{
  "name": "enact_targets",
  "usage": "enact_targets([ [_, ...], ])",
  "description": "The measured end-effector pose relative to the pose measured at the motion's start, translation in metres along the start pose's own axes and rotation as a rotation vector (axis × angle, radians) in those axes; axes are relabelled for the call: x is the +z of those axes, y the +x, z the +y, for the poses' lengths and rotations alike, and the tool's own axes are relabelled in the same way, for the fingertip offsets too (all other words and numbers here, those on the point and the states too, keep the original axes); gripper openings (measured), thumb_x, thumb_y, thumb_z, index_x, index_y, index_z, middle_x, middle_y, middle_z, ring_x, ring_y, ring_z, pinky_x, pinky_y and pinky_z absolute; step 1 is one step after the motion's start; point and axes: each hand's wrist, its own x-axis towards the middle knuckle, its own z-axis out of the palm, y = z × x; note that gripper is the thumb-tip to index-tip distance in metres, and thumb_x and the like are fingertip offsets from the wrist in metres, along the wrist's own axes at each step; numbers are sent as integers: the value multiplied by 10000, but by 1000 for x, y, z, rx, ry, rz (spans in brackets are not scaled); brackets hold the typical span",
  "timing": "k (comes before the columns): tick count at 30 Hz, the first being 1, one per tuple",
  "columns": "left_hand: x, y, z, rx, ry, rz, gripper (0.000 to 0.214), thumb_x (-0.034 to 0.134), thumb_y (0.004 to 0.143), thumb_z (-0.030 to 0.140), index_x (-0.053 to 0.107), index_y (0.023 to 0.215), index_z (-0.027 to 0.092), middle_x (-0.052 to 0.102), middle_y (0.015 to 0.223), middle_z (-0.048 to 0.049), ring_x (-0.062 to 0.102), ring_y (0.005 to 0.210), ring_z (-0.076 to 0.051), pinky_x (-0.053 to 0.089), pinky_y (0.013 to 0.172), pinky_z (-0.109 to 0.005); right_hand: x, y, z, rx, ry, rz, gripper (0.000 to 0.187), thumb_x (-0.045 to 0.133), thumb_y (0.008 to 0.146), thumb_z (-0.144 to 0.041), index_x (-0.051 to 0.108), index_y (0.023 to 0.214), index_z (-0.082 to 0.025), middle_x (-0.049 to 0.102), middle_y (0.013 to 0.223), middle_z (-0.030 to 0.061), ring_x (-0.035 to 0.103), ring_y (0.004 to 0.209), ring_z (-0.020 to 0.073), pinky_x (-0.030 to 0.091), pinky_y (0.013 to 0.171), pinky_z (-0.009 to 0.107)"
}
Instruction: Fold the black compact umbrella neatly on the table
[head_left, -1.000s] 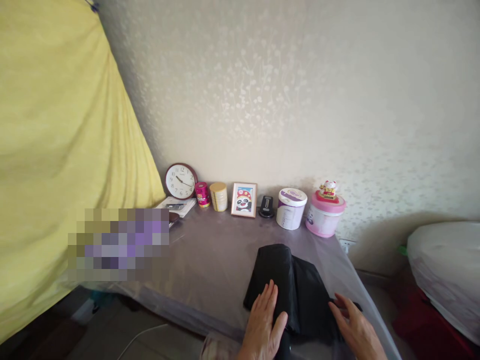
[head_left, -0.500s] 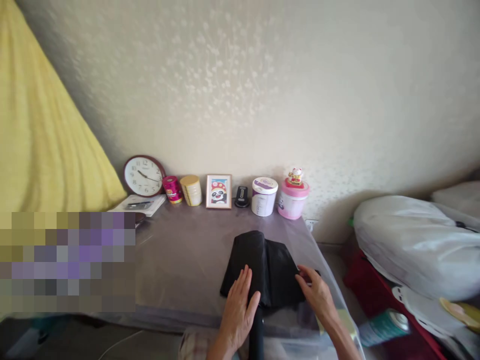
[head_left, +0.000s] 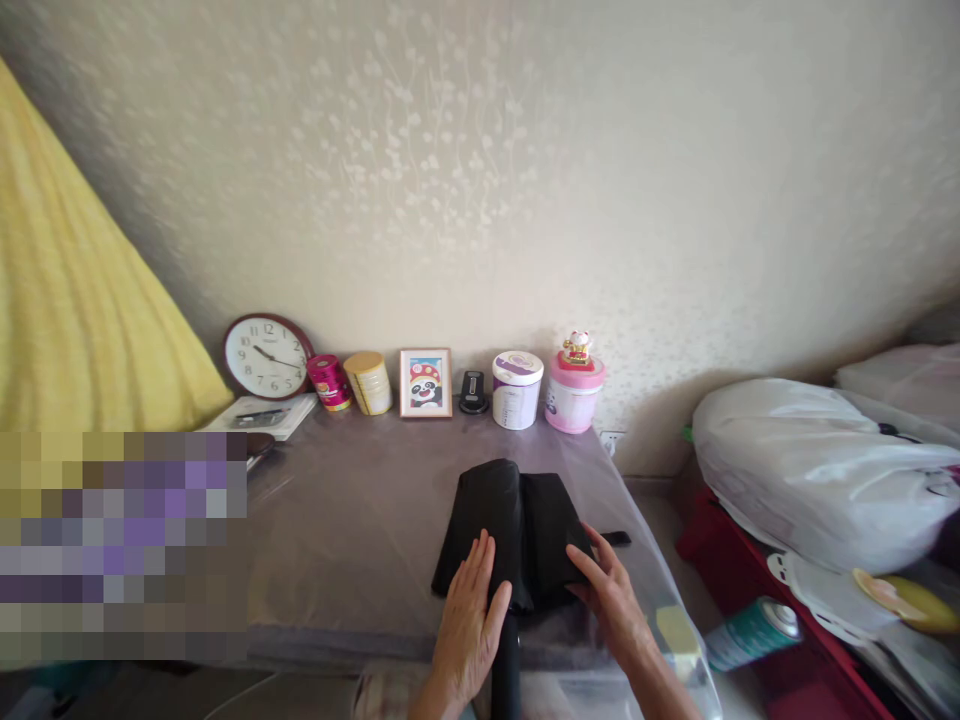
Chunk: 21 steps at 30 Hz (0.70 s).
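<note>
Both hands lying flat, fingers spread, gripping nothing: left hand (head_left: pixel 471 610) and right hand (head_left: pixel 609 596) pressing the black folded umbrella (head_left: pixel 517 525) at the table's (head_left: pixel 352 520) near edge. Risk: slick fabric sliding, folds springing open.

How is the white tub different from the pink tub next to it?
The white tub has a purple swirl on its lid and nothing on top; the pink tub carries a small lucky cat figure. The white tub looks slimmer, the pink tub wider. Both stand upright against the wall.
</note>
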Motion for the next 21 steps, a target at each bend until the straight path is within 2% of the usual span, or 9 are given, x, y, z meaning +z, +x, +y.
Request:
enact_targets([
  [4, 1, 0, -1, -1, 5, -1, 514, 298, 943, 360, 215, 1427, 208, 230, 1490, -39, 225, 1362, -198, 230, 1112, -414, 10, -6, 5, -11, -43, -51, 636, 699, 682, -434, 469, 1234, -216, 644, 1098, 68, 622, 979, 267, 554, 748, 364],
  [9, 1, 0, -1, -4, -18, 11, 514, 313, 937, 373, 236, 1421, 218, 243, 1486, -37, 233, 1359, -206, 229, 1113, -414, 22, -6, 0, -204, -195, -79, 520, 682, 692, -431, 557, 1119, -162, 683, 992, 68, 629, 938, 261, 514, 830, 374],
  [14, 2, 0, -1, -9, -29, 28, 503, 317, 933, 360, 273, 1409, 202, 263, 1477, -39, 250, 1354, -203, 231, 1112, -417, 39, -2, -8, -294, -225, -199, 450, 613, 767, -392, 545, 1148, -162, 672, 1029, 67, 626, 922, 226, 501, 843, 352],
  [17, 4, 1, -2, -14, -25, 31, 504, 319, 930, 361, 290, 1402, 188, 272, 1472, -42, 262, 1350, -205, 238, 1109, -424, 50, -3, -1, -400, -371, -249, 405, 574, 795, -345, 557, 1154, -157, 675, 1008, 73, 633, 886, 216, 506, 830, 352],
  [21, 6, 4, -7, -33, -60, 23, 479, 312, 924, 330, 333, 1386, 206, 308, 1457, -31, 292, 1338, -197, 242, 1111, -411, 61, -8, 10, -605, -611, -221, 343, 541, 802, -285, 590, 1122, -170, 683, 945, 63, 641, 785, 191, 531, 757, 325],
])
